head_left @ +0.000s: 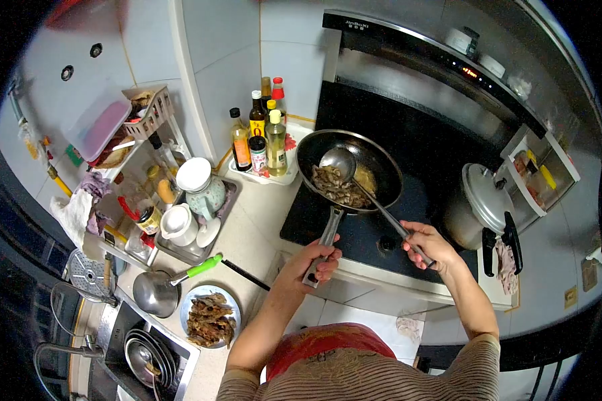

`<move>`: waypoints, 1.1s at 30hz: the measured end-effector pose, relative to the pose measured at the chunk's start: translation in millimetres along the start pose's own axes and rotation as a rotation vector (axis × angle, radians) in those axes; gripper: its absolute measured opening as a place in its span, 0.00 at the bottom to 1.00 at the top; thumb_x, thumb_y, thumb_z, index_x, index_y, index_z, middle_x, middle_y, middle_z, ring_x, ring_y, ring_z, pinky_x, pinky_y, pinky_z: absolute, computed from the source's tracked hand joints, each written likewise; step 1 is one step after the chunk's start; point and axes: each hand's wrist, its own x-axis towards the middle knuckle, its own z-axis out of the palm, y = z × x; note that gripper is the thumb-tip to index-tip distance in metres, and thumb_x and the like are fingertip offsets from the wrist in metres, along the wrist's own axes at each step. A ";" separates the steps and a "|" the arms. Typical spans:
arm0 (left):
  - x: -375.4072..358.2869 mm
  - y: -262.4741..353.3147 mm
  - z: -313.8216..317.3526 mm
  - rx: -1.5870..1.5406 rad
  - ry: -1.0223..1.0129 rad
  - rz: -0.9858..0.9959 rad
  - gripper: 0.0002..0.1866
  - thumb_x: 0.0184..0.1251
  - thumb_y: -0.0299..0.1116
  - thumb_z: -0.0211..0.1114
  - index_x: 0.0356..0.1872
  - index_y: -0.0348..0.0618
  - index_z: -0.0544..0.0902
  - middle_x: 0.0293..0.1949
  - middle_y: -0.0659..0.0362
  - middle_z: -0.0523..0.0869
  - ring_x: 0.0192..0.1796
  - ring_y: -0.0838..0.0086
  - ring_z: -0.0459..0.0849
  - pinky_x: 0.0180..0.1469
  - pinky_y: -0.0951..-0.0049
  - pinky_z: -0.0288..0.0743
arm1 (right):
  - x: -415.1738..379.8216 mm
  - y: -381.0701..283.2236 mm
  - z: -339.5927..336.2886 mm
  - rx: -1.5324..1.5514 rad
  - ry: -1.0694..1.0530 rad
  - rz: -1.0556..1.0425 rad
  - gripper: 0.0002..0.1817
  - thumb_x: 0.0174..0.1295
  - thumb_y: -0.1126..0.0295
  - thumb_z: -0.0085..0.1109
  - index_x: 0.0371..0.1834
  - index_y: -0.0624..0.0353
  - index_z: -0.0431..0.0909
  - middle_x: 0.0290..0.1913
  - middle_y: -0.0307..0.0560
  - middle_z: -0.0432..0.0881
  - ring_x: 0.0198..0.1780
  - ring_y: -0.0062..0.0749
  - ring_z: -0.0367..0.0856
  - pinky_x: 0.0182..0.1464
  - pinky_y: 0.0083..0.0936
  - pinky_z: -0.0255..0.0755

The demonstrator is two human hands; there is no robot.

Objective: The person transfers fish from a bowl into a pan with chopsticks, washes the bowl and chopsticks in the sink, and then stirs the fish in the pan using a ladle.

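My left hand point(312, 262) is wrapped round the handle of a dark frying pan point(384, 150), which is over the black cooktop point(354, 237). In my right hand point(427, 244) is the long handle of a metal ladle point(340, 162). The ladle's bowl is inside the pan, touching or just above browned pieces of food point(341, 188) lying in yellowish oil or sauce. Left of my left forearm, a plate point(237, 309) holds more browned food point(211, 319), perhaps fried fish. Part of the food in the pan is hidden by the ladle.
Several sauce bottles point(275, 144) stand on a tray behind the pan. A pressure cooker point(478, 207) is at the right. On the left are a teapot point(206, 194), a metal saucepan point(155, 294) with a green-tipped handle, and a sink point(122, 334) with stacked bowls. A range hood point(441, 57) hangs above.
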 end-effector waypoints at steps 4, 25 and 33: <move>-1.3 3.5 8.9 -0.034 0.056 -0.006 0.13 0.61 0.24 0.54 0.48 0.45 0.73 0.29 0.56 0.76 0.17 0.83 0.67 0.13 0.84 0.64 | 15.8 6.2 -8.2 0.204 0.005 0.002 0.30 0.58 0.78 0.46 0.66 0.61 0.53 0.24 0.46 0.74 0.13 0.21 0.65 0.08 0.17 0.58; 5.0 6.8 2.0 -0.031 0.008 -0.008 0.15 0.60 0.25 0.55 0.49 0.44 0.71 0.31 0.57 0.75 0.18 0.84 0.66 0.14 0.85 0.61 | 20.8 50.6 1.1 -1.240 0.239 -0.548 0.35 0.53 0.74 0.51 0.68 0.60 0.54 0.42 0.68 0.76 0.37 0.58 0.78 0.42 0.42 0.74; 2.9 3.8 -5.7 -0.046 0.042 0.006 0.21 0.58 0.26 0.57 0.55 0.42 0.69 0.32 0.56 0.75 0.19 0.84 0.66 0.14 0.85 0.61 | -5.6 32.8 4.5 -0.746 0.229 -0.368 0.31 0.57 0.76 0.47 0.68 0.60 0.57 0.21 0.42 0.73 0.17 0.20 0.68 0.20 0.21 0.65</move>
